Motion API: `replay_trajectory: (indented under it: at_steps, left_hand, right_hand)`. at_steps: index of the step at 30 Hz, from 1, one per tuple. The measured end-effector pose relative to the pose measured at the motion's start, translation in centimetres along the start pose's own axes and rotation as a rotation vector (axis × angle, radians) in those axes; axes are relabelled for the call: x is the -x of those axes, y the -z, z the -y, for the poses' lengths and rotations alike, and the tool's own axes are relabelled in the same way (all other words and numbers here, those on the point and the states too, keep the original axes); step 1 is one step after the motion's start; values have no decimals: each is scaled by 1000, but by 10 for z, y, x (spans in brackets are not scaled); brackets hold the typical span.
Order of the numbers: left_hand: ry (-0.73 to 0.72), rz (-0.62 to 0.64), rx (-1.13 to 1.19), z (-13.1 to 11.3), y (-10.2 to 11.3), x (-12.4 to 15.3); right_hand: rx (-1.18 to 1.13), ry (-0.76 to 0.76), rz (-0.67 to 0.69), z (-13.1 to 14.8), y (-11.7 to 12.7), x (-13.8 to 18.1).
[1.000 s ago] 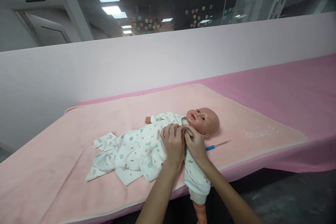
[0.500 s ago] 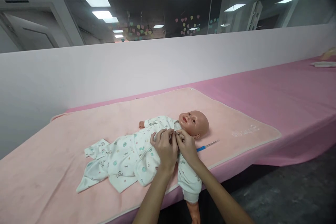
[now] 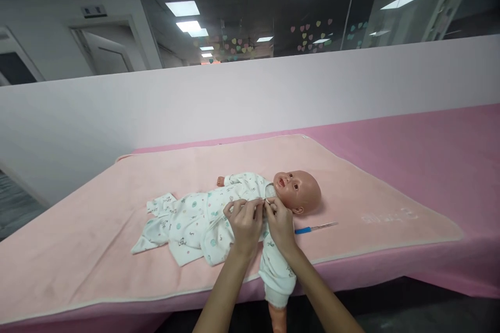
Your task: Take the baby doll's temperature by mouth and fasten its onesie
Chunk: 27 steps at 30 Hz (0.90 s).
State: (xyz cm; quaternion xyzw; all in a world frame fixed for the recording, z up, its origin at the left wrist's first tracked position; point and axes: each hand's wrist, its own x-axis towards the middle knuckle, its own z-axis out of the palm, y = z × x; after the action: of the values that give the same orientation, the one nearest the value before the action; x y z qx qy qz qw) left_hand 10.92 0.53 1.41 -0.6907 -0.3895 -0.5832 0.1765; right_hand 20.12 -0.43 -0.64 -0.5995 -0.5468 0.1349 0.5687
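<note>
Peach mat (image 3: 371, 187) on pink table (image 3: 449, 140), blue-tipped thermometer (image 3: 315, 228), white partition (image 3: 156, 109), heart stickers (image 3: 308, 31)

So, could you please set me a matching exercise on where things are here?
1 bald plastic baby doll
2 thin blue-ended thermometer
3 left hand
4 pale pink towel mat

A spread over the deeper pink table cover
B pinching the white printed romper
C lying face up on the mat
D between the doll's head and the near edge

Pairs: 1-C, 2-D, 3-B, 4-A
</note>
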Motion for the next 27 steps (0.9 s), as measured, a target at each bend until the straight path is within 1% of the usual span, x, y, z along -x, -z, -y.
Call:
replay_trajectory:
  at_steps: [5, 10, 16, 22, 27]
  left_hand:
    - [4, 58, -65, -1, 3, 1]
    - [-17, 91, -62, 1, 4, 5]
    - [-3, 80, -65, 0, 5, 7]
    - [-25, 182, -57, -2, 7, 7]
    - [9, 200, -55, -4, 8, 7]
  right_hand:
    - [71, 25, 11, 0, 0, 1]
    - [128, 38, -9, 0, -1, 1]
    - [101, 30, 10, 2, 0, 1]
    - [65, 41, 3, 1, 1, 1]
    - [62, 43, -14, 2, 2, 1]
